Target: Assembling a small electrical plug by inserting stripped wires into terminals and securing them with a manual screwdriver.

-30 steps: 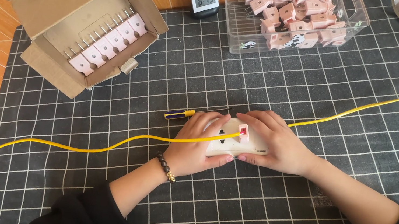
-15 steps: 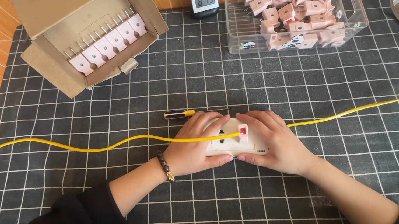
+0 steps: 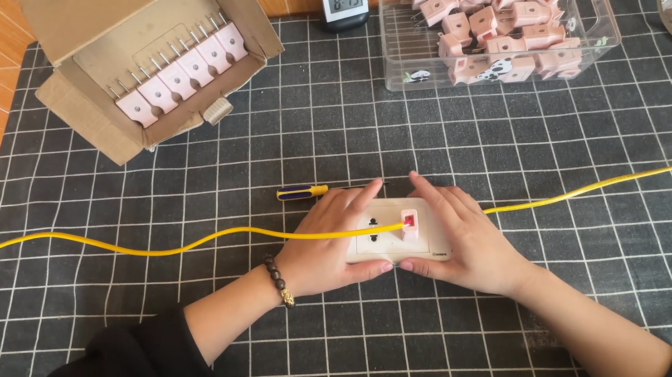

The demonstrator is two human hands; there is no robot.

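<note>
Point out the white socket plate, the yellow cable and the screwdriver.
white socket plate point(image 3: 382, 241), head view, its front face between the hands.
yellow cable point(image 3: 159, 249), head view, the stretch left of the hands.
screwdriver point(image 3: 301, 193), head view, its handle.

Bright, even daylight; soft shadows; sharp focus; slight edge distortion, perhaps.

Open brown cardboard box point(image 3: 140, 44) far up-left of left hand point(image 3: 332, 248), pink plugs in row inside. Small white digital clock point(image 3: 345, 4), grey screen, above hands. Clear plastic bin point(image 3: 492, 32) up-right of right hand point(image 3: 465, 239), small black-white stickers.
</note>
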